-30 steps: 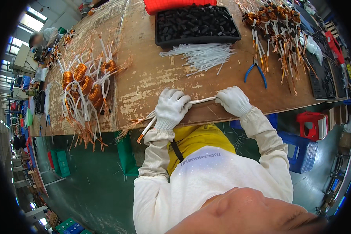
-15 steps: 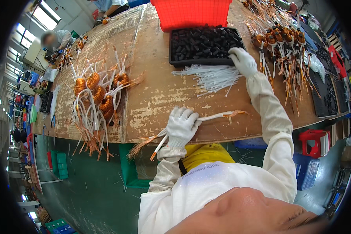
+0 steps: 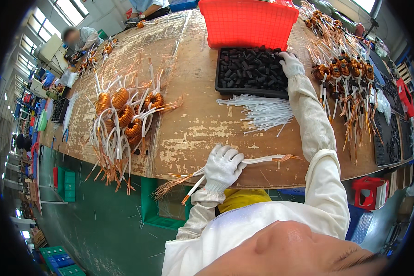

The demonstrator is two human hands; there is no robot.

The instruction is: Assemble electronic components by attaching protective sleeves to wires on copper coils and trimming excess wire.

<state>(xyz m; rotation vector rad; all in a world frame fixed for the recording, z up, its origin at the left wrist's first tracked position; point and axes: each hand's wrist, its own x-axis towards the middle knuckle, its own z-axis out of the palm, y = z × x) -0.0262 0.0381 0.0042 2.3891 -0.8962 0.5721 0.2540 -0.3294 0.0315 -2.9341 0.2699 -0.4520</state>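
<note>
My left hand [image 3: 223,166], in a white glove, is closed over white-sleeved copper leads [image 3: 266,159] near the table's front edge. Frayed copper ends [image 3: 170,186] stick out on both sides of it; whatever lies under the palm is hidden. My right hand [image 3: 292,65], also gloved, reaches to the right side of a black tray [image 3: 250,91]. Its fingers are bent together over the small black tubular pieces [image 3: 250,69] there, and I cannot make out whether one is pinched. White cable ties [image 3: 262,112] lie in a loose pile just in front of the tray.
A red plastic basket [image 3: 248,23] stands behind the tray. Copper-wound ring coils [image 3: 125,116] with white leads are heaped at the left; more coils [image 3: 345,68] lie at the right. Below the table are a green crate [image 3: 163,221] and a red stool [image 3: 370,192]. Two people work at the far left.
My right hand has shifted from the tray's right front corner farther back along its right side, its fingers now over the black pieces. My left hand keeps its hold. The whole view has shifted slightly.
</note>
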